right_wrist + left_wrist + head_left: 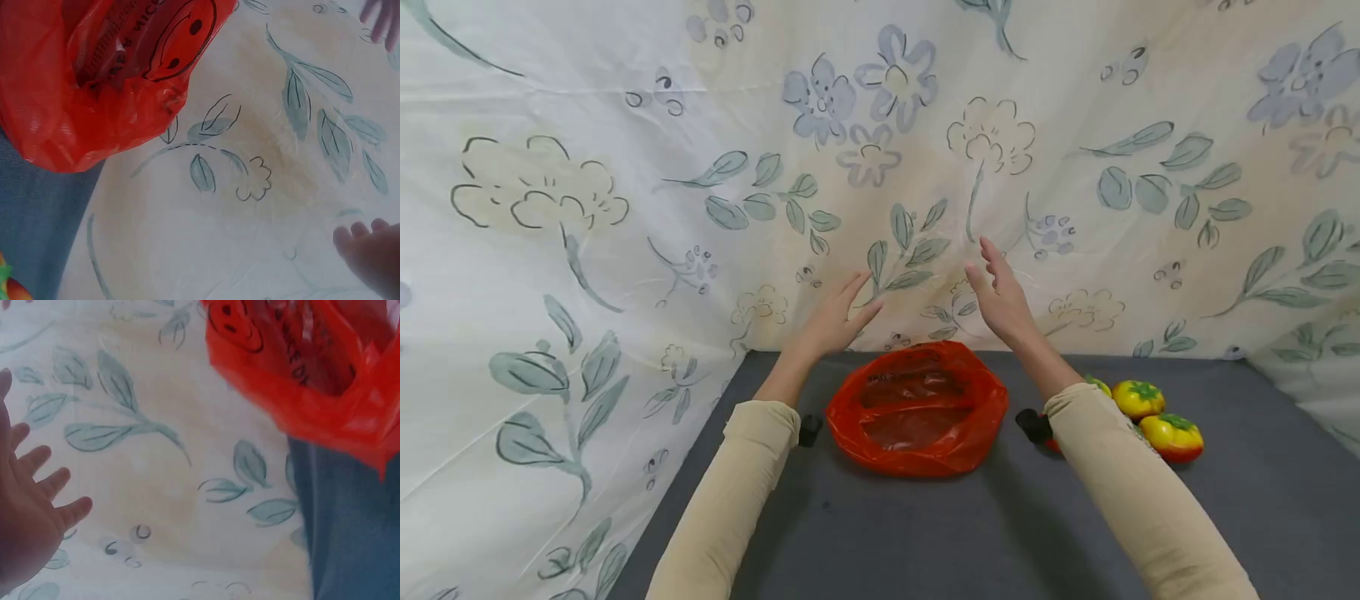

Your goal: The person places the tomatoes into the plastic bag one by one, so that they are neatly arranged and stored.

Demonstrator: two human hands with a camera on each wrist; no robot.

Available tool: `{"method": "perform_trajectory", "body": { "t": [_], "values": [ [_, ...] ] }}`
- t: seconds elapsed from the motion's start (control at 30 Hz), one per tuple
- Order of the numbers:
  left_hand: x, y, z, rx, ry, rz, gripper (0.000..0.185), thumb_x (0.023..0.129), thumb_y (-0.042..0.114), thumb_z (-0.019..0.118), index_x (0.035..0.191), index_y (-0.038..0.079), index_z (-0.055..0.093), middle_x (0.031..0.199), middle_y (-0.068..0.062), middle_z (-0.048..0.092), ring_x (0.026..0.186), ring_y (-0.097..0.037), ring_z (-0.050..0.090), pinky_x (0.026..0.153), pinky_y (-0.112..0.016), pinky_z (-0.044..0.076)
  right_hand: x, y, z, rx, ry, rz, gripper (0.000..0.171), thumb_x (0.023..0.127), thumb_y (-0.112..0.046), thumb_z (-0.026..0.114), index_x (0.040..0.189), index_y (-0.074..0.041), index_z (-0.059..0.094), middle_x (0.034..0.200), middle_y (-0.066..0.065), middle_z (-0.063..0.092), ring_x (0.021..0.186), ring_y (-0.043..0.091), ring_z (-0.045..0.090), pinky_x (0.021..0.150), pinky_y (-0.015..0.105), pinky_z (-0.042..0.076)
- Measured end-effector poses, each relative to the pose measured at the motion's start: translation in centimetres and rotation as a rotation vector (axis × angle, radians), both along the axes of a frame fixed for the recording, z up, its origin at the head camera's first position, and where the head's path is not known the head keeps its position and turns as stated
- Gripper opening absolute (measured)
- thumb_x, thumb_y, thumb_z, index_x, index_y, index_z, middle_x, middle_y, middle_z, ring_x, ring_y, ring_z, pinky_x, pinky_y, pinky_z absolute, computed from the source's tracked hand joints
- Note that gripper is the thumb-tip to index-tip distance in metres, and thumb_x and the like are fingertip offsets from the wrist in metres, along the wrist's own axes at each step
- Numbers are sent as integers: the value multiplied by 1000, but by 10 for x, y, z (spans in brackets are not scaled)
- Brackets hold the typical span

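Observation:
A red plastic bag (917,458) stands on the dark grey table with its mouth spread wide toward me. Black print and a smiley face show on the bag (150,106) in the right wrist view. My left hand (835,321) is raised behind the bag's left side, fingers extended, touching nothing. On the other side my right hand (1000,296) is held up with its fingers extended and nothing in it. The left wrist view shows the left hand (31,500) with fingers spread; the right hand (372,250) is partly cut off in the right wrist view.
Several yellow-and-red persimmon-like fruits (1172,437) lie on the table (910,542) to the right, partly hidden by my right sleeve. A floral cloth (880,200) hangs behind the table and along its left side. Black wrist cameras (1035,425) sit by both forearms.

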State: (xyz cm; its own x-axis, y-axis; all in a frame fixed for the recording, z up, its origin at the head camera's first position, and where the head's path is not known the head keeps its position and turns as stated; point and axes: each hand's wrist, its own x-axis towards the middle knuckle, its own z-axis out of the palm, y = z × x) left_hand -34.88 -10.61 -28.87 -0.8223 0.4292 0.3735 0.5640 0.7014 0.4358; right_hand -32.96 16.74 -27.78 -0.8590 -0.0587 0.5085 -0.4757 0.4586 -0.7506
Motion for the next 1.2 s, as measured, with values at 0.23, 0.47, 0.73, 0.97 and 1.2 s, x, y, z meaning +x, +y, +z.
{"method": "perform_trajectory", "body": {
  "t": [0.23, 0.47, 0.73, 0.97, 1.2],
  "values": [
    [12, -2, -31, -29, -3, -22, 64, 98, 41, 48, 152, 14, 26, 156, -11, 20, 140, -31, 21, 110, -53, 20, 15, 21, -13, -98, -17, 59, 59, 103, -32, 41, 154, -16, 16, 153, 15, 24, 139, 33, 23, 110, 53, 19],
    [19, -3, -57, -100, 9, -30, 64, 98, 43, 48, 152, 16, 27, 156, -8, 21, 138, -33, 26, 106, -57, 25, 32, 36, -19, -163, -18, 76, 57, 103, -33, 37, 154, -16, 16, 153, 12, 25, 138, 29, 26, 111, 48, 22],
    [30, -7, -88, -195, 22, -89, 62, 97, 43, 51, 150, 17, 33, 154, -8, 25, 138, -31, 28, 108, -53, 26, 48, 52, -28, -190, -47, 70, 57, 104, -35, 35, 154, -21, 14, 153, 11, 23, 138, 31, 26, 110, 49, 23],
    [34, -13, -108, -208, 14, -172, 58, 96, 41, 54, 146, 15, 42, 153, -5, 29, 140, -27, 23, 109, -53, 23, 58, 72, -28, -246, -41, 67, 56, 103, -37, 33, 154, -22, 15, 153, 13, 22, 137, 34, 25, 110, 48, 22],
    [34, -22, -123, -162, 13, -163, 54, 94, 39, 58, 141, 14, 49, 149, -5, 37, 141, -24, 22, 109, -50, 25, 65, 99, -30, -488, -52, 123, 57, 103, -38, 33, 154, -19, 14, 155, 13, 17, 139, 28, 22, 112, 35, 19]
  ]
}}
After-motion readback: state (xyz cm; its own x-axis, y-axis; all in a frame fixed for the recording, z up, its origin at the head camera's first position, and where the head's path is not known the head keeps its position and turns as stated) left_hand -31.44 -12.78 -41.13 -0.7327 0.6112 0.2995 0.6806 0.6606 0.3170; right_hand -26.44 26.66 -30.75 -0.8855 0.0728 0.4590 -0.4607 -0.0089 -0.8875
